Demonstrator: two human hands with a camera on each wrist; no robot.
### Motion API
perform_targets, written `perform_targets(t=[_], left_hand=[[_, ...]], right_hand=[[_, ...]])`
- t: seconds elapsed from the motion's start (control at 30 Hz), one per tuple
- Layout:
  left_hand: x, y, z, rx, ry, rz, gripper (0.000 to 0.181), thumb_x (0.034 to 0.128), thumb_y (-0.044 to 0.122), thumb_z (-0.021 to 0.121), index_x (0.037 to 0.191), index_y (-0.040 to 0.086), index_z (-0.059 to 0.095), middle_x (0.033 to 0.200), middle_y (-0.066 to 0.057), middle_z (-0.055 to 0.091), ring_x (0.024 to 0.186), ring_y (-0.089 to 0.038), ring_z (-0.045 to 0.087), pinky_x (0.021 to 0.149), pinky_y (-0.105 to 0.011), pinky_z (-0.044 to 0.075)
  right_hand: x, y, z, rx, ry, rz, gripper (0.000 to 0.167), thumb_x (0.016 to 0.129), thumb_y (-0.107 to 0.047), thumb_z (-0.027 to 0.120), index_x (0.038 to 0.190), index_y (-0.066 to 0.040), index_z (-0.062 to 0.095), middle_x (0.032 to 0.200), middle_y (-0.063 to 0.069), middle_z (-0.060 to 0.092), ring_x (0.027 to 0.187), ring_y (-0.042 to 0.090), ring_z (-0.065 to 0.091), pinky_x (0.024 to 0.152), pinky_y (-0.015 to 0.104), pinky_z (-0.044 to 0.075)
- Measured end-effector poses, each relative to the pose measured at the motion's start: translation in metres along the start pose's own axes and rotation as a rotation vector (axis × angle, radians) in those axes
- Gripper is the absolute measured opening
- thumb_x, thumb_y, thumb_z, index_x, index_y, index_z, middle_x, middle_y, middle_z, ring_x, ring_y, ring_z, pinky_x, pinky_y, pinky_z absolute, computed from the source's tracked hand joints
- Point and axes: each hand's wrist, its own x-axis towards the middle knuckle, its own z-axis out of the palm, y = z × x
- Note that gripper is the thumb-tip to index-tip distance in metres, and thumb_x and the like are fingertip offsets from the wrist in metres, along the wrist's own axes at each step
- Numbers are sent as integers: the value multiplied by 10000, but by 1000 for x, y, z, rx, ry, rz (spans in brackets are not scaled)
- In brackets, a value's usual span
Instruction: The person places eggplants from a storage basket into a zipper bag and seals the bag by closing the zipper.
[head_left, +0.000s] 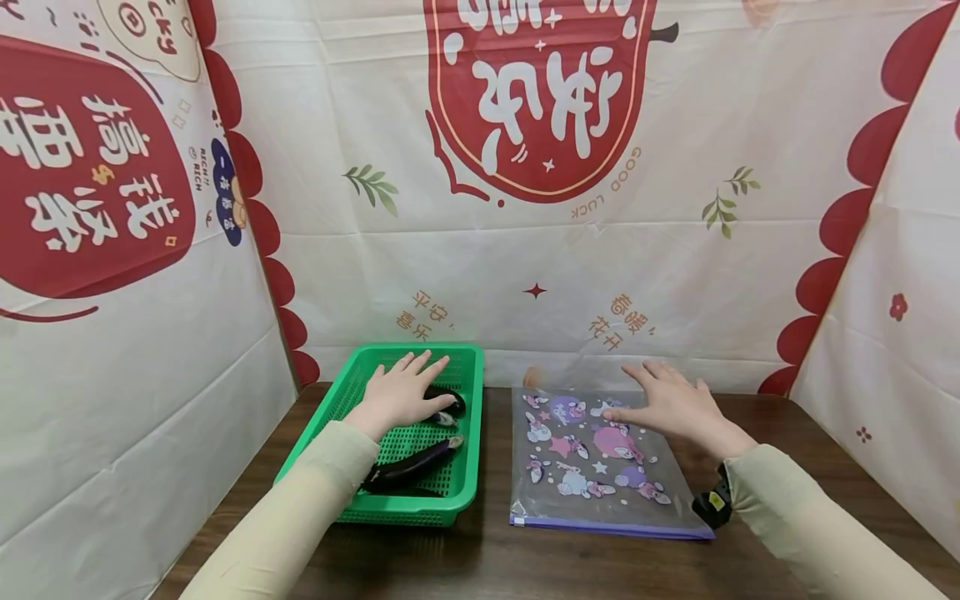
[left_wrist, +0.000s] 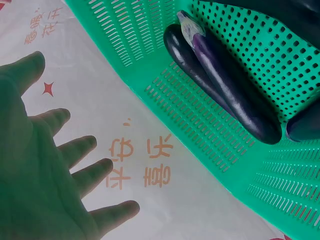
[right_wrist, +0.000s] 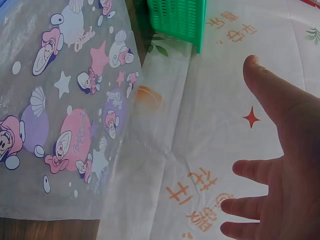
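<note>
My left hand (head_left: 403, 392) hovers above a green plastic basket (head_left: 468, 450), its fingers spread and nothing held. Inside the basket lie several dark purple eggplants (head_left: 416, 468); in the left wrist view, two eggplants (left_wrist: 235, 85) rest side by side against the basket wall, and others are cut off by the frame edge. In the head view the hand hides part of them. Over a clear zip bag (head_left: 540, 500) with a purple slider strip and cartoon prints, my right hand (head_left: 675, 407) is held with fingers apart, holding nothing. The bag lies flat and looks unfilled.
Basket and bag sit side by side on a dark wood table (head_left: 495, 567), with a strip of tabletop between them. A printed white cloth (head_left: 480, 258) hangs behind and along both sides. A black strap device (head_left: 712, 502) is on the right wrist.
</note>
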Motion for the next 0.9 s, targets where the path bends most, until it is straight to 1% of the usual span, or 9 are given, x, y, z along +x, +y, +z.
perform_targets(t=[0.17, 0.3, 0.37, 0.5, 0.57, 0.63, 0.8, 0.9], left_hand=[[0, 1, -1, -4, -2, -2, 703, 954, 610, 423, 1550, 309, 204, 1606, -37, 159, 1460, -300, 142, 1089, -629, 130], [0, 1, -1, -4, 5, 3, 700, 957, 602, 426, 1550, 302, 209, 1606, -43, 163, 1459, -304, 145, 1087, -631, 129], [1, 1, -1, 1, 8, 3, 697, 958, 599, 426, 1550, 305, 205, 1606, -42, 163, 1459, -303, 145, 1088, -629, 130], [2, 1, -2, 10, 9, -2, 689, 962, 601, 414, 1550, 319, 191, 1607, -32, 155, 1460, -298, 143, 1092, -623, 129], [2, 1, -3, 10, 12, -1, 686, 963, 602, 409, 1550, 322, 191, 1607, -32, 156, 1460, -300, 144, 1092, -623, 127], [2, 1, -4, 14, 16, 1, 685, 963, 606, 402, 1549, 322, 192, 1606, -33, 162, 1459, -301, 147, 1093, -625, 119], [2, 2, -4, 32, 31, -11, 683, 960, 616, 393, 1547, 321, 204, 1600, -37, 186, 1456, -301, 162, 1095, -629, 87], [2, 1, -4, 31, 37, -17, 678, 962, 610, 398, 1546, 318, 216, 1595, -46, 202, 1452, -305, 177, 1094, -629, 91]], right_hand=[[-1, 1, -1, 8, 2, 0, 1111, 707, -852, 509, 1485, -72, 366, 1493, 312, 280, 1354, 517, 235, 930, 795, 115], [-3, 3, 0, 4, 18, -7, 1101, 714, -843, 517, 1477, -61, 376, 1483, 315, 297, 1349, 515, 248, 929, 790, 142], [-5, 4, 2, 1, 36, -18, 1077, 729, -826, 527, 1468, -54, 389, 1472, 314, 318, 1342, 508, 267, 926, 780, 183], [-9, 6, 9, 8, 92, -49, 997, 761, -772, 565, 1429, -40, 448, 1421, 285, 414, 1293, 482, 366, 870, 736, 318], [-12, 8, 13, 29, 114, -56, 956, 775, -744, 583, 1403, -32, 478, 1390, 266, 459, 1256, 471, 417, 838, 706, 369], [-16, 11, 18, 64, 117, -53, 934, 786, -726, 589, 1395, -25, 486, 1375, 253, 483, 1234, 470, 442, 822, 685, 396], [-27, 21, 32, 173, 75, -9, 967, 796, -700, 605, 1431, 5, 421, 1383, 281, 469, 1222, 499, 445, 838, 673, 400], [-34, 29, 42, 234, 53, 14, 1004, 796, -648, 651, 1445, 58, 353, 1385, 331, 434, 1220, 522, 437, 861, 662, 398]])
